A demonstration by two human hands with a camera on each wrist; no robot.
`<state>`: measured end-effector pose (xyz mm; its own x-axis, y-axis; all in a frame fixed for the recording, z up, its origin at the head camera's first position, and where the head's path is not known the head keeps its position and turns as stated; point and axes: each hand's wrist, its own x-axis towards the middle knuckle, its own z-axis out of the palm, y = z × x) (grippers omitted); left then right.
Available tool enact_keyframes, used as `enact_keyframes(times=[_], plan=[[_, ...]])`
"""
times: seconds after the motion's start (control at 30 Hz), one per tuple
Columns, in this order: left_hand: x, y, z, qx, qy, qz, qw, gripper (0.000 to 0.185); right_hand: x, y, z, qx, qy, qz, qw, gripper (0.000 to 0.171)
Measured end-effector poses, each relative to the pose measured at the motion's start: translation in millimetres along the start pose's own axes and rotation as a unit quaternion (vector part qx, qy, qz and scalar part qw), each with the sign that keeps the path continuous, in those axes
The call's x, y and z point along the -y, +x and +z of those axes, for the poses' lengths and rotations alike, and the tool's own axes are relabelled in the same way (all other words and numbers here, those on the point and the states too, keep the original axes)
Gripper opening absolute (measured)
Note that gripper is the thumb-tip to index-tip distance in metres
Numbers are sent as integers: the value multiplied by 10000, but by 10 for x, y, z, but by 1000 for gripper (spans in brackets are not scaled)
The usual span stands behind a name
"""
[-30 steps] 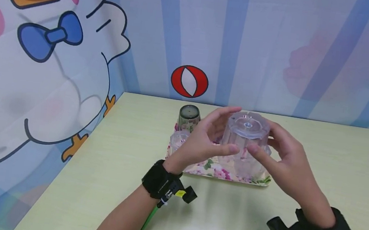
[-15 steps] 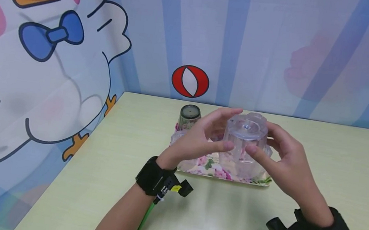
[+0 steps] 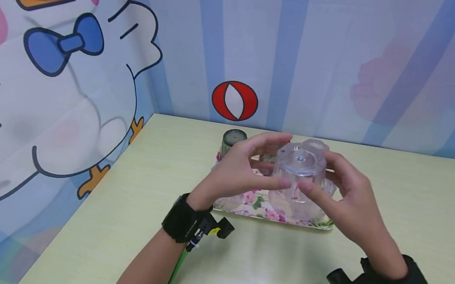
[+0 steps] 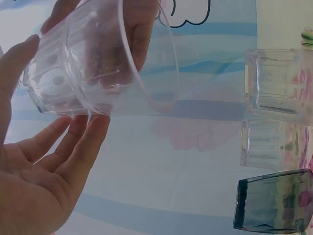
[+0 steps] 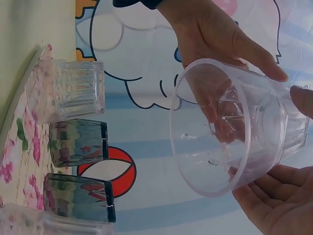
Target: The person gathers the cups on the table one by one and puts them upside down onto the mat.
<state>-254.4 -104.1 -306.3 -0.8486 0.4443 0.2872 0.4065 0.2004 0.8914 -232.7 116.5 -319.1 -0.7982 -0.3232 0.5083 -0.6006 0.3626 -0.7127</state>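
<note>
Turned upside down, a clear cup (image 3: 300, 167) is held above the flowered tray (image 3: 278, 213), its flat base facing up and its wide mouth facing down, so that its long axis stands nearly upright. It is gripped between the left hand (image 3: 241, 172) and the right hand (image 3: 342, 194), whose fingers (image 3: 311, 188) are curled round its ribbed sides; the left thumb and the right thumb nearly meet on the near wall, while the other fingers are wrapped round the far wall. In the wrist views the cup is seen clear of the tray, apart from the other cups. On the tray, which lies on the pale green surface (image 3: 413, 221), clear cups (image 4: 276, 85) and dark tinted cups (image 5: 78, 142) are stood upside down, just beside one another.
</note>
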Motion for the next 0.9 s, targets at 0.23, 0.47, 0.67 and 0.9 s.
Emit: enact_keyframes(times=[0.23, 0.47, 0.67, 0.9], plan=[[-38, -10, 6, -66, 144, 41, 9999, 62, -8, 8, 1, 86, 33, -84, 9999, 55], [-30, -5, 0, -134, 304, 91, 9994, 61, -3, 19, -6, 164, -64, -82, 9998, 58], [-4, 4, 9, -244, 566, 99, 9981, 60, -28, 20, -18, 51, -285, -308, 9991, 64], [17, 12, 30, -359, 775, -27, 9963, 59, -54, 34, -19, -91, -256, -388, 9989, 61]])
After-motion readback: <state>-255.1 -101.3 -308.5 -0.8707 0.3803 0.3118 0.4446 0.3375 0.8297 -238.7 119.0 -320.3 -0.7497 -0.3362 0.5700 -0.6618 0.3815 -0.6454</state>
